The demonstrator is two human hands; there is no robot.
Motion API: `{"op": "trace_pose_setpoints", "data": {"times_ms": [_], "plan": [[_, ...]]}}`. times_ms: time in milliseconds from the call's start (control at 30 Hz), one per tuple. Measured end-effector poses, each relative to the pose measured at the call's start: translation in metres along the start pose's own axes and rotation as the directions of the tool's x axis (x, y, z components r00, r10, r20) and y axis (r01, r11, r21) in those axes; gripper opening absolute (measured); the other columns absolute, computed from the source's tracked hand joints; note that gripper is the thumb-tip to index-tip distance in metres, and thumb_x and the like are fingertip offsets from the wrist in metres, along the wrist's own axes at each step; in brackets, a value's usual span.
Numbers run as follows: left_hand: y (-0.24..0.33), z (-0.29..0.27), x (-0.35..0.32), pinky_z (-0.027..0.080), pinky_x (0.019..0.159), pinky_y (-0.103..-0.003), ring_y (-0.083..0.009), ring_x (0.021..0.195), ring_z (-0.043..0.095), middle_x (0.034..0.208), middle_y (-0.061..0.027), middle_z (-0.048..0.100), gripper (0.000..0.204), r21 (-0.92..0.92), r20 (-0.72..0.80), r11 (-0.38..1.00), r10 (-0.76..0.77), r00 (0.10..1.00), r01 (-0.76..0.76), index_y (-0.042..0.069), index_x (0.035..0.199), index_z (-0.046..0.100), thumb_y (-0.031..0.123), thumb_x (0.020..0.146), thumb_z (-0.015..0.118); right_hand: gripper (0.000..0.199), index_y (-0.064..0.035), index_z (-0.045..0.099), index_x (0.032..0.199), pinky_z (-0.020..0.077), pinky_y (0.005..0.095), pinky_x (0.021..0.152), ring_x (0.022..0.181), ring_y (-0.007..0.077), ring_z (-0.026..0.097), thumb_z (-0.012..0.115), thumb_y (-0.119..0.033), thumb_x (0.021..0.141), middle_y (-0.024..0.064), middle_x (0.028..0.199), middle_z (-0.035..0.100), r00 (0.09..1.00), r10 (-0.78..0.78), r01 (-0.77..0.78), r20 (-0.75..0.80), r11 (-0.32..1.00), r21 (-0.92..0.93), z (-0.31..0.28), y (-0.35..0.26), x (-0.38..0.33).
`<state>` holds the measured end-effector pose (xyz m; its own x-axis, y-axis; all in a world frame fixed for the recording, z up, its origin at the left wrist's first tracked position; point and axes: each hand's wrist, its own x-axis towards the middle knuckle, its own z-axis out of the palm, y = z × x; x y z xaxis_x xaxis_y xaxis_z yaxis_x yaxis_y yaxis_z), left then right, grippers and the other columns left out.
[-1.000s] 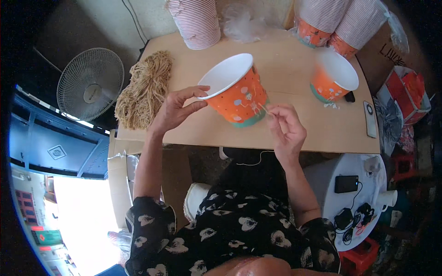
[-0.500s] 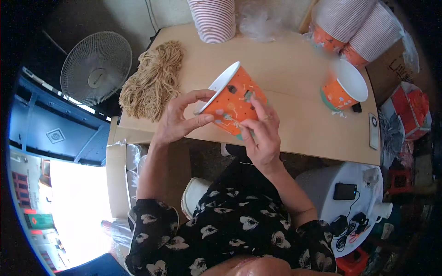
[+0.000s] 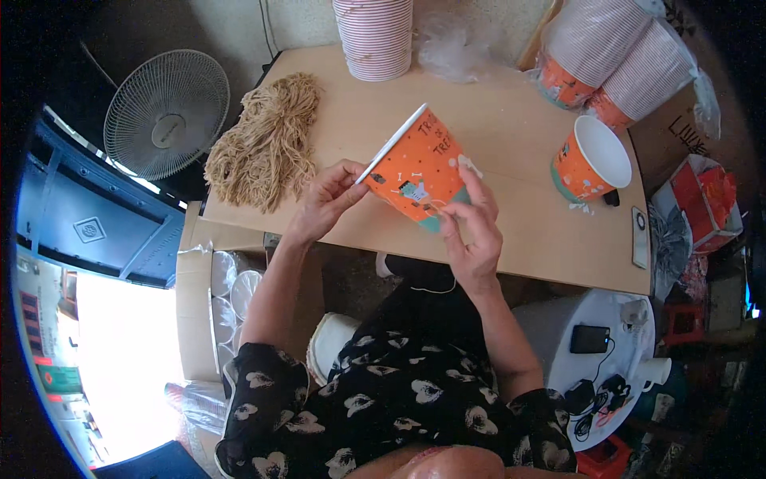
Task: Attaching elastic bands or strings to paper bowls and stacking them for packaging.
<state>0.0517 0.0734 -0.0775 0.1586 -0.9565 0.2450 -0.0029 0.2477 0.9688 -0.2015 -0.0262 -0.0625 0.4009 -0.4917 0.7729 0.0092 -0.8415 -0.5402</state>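
An orange paper bucket (image 3: 423, 172) with a white rim, a teal base band and printed figures is held tilted above the table's front edge. My left hand (image 3: 323, 203) grips its rim, thumb outside, the other fingers partly hidden. At the lower side wall, my right hand (image 3: 472, 231) has thumb and fingertips pinched on what looks like a thin pale cord, with other fingers against the wall. A pale cord (image 3: 435, 290) shows below, over the dark trousers; its link to the hand is unclear. A thick bundle of tan cords (image 3: 267, 144) lies on the table's left.
Another orange bucket (image 3: 586, 164) stands at right on the table (image 3: 511, 215), by a small black object. Behind are a tall cup stack (image 3: 373, 40), clear plastic (image 3: 455, 52) and bagged bucket stacks (image 3: 598, 48). A fan (image 3: 166, 116) is left; a white stool (image 3: 618, 319) holds a phone and cables.
The bucket has turned in my hands, so another part of its print faces up. My right hand has shifted slightly right, and my left hand now holds closer to the rim.
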Motion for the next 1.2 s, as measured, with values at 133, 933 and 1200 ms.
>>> {"op": "trace_pose_setpoints", "data": {"times_ms": [133, 933, 1200], "plan": [[0.001, -0.004, -0.003, 0.046, 0.095, -0.026, -0.0082, 0.104, 0.058, 0.111, -0.001, 0.063, 0.021, -0.011, -0.002, 0.999, -0.037, 0.999, 0.037, 0.002, 0.12, 0.056, 0.007, 0.1, 0.061, 0.01, -0.0025, 0.063, 0.091, 0.0306, 0.056, 0.112, 0.136, 0.0391, 0.047, 0.071, -0.004, 0.085, 0.0215, 0.144, 0.051, 0.997, -0.056, 0.06, 0.058, 0.994, -0.087, 0.005, -0.007, -0.012], [0.089, 0.034, -0.007, 0.041, 0.108, -0.05, -0.0316, 0.126, 0.056, 0.126, -0.0111, 0.065, 0.046, 0.815, 0.11, 0.507, 0.339, 0.934, -0.28, 0.012, 0.123, 0.067, 0.02, 0.08, 0.08, 0.01, 0.003, 0.058, 0.102, 0.036, 0.0416, 0.111, 0.132, 0.0312, 0.051, 0.061, -0.005, 0.096, 0.0286, 0.139, 0.054, 0.908, 0.406, -0.354, -0.105, 0.877, 0.324, -0.029, 0.014, -0.037], [0.07, 0.002, 0.088, 0.055, 0.086, -0.042, -0.0344, 0.092, 0.07, 0.1, -0.0177, 0.072, 0.029, 0.908, -0.06, 0.417, 0.048, 0.997, 0.035, 0.004, 0.11, 0.072, 0.012, 0.083, 0.067, 0.014, 0.002, 0.061, 0.105, 0.0495, 0.0321, 0.096, 0.11, 0.0221, 0.064, 0.064, -0.009, 0.097, 0.0206, 0.12, 0.067, 0.88, 0.449, -0.314, -0.158, 0.797, 0.516, -0.028, 0.006, -0.015]]}}
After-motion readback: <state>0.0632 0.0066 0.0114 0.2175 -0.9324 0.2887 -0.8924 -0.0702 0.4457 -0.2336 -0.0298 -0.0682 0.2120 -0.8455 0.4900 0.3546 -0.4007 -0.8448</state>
